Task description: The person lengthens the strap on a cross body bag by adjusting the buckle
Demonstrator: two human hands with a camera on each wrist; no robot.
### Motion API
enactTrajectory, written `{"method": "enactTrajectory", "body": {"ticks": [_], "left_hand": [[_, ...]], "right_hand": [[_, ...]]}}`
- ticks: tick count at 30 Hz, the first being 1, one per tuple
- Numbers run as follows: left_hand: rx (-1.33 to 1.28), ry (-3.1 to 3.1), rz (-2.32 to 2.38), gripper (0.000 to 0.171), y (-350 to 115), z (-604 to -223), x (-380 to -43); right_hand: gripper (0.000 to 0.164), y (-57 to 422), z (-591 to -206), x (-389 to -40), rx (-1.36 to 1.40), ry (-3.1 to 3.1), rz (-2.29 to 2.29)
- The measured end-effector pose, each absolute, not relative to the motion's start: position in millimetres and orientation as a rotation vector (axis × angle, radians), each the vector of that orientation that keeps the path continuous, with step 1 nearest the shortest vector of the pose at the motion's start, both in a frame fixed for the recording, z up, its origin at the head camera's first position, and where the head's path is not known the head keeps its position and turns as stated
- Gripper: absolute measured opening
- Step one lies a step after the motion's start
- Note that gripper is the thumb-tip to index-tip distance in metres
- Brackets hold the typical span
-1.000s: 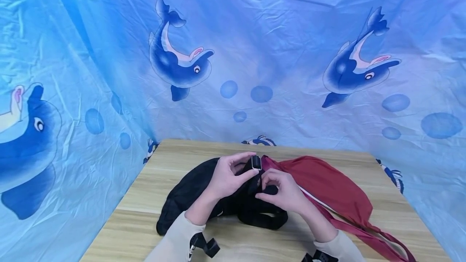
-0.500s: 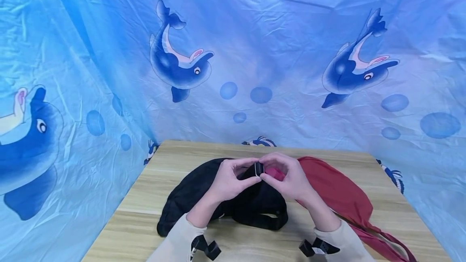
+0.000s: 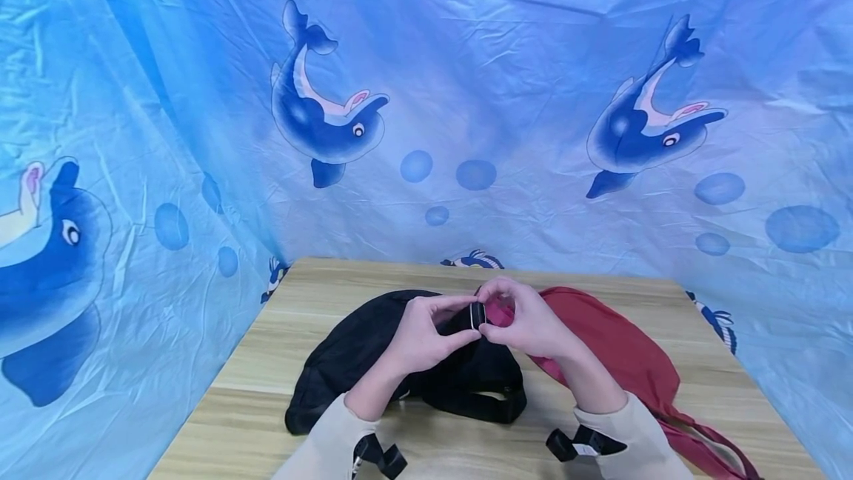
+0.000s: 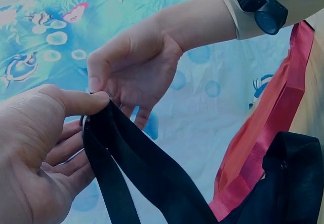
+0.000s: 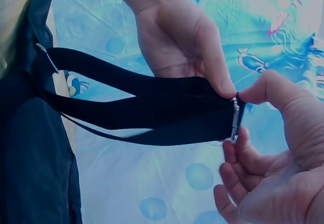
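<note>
Above the table both hands pinch a black strap (image 5: 152, 112) where it runs through a metal slider buckle (image 5: 235, 117). The left hand (image 3: 420, 332) has its thumb and fingers on the buckle's left side. Facing it, the right hand (image 3: 526, 321) pinches the right side, thumb below and fingertips above in the head view. Lengths of strap lead back to a black bag (image 3: 360, 347), which lies under the left forearm. A second metal ring (image 5: 48, 57) shows at the strap's far end in the right wrist view.
A red bag (image 3: 613, 339) lies to the right, partly behind the right forearm, its red strap (image 3: 706, 443) trailing toward the front right. A black strap loop (image 3: 480, 402) rests on the wooden table (image 3: 246, 391). Blue dolphin-print cloth (image 3: 533, 95) hangs behind.
The right hand has come up from lower down beside the black bag to pinch the buckle opposite the left hand. Both hands have since shifted slightly right with the buckle.
</note>
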State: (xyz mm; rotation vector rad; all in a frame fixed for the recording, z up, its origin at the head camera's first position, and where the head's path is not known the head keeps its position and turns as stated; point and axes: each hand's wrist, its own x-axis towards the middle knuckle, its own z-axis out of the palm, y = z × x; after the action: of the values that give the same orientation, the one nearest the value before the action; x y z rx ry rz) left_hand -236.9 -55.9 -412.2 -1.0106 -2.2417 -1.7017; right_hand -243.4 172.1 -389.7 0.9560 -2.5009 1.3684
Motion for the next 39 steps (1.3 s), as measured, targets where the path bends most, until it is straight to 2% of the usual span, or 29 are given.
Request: {"method": "enactTrajectory", "body": {"ticks": [6,11,22,28,36,39], "left_hand": [[-0.982,-2.231,-1.756,0.043,-58.1,-413.7,-241.1],[-0.966,-2.226,-1.819,0.042,-59.3,-416.3,-242.3],[-0.898,-2.281,-1.834,0.043,-61.7,-415.2,-242.9],[-0.884,-2.265,-1.845,0.045,-60.5,-414.9,-243.8],[-0.909,-2.269,-1.877,0.044,-60.8,-416.6,-244.0],[-0.931,-2.244,-1.884,0.044,-60.6,-417.1,-245.1]], "right_hand": [[0.032,167.9,-391.9,-243.6,0.946,-2.459,1.439],[0.038,165.1,-395.5,-245.0,0.965,-2.325,1.371],[0.043,160.0,-398.9,-249.7,0.997,-2.134,1.559],[0.038,156.8,-394.8,-247.3,0.889,-2.118,1.649],[0.043,152.3,-396.2,-243.0,0.82,-2.124,1.696],[0.04,149.9,-393.6,-242.8,0.779,-2.112,1.708]]}}
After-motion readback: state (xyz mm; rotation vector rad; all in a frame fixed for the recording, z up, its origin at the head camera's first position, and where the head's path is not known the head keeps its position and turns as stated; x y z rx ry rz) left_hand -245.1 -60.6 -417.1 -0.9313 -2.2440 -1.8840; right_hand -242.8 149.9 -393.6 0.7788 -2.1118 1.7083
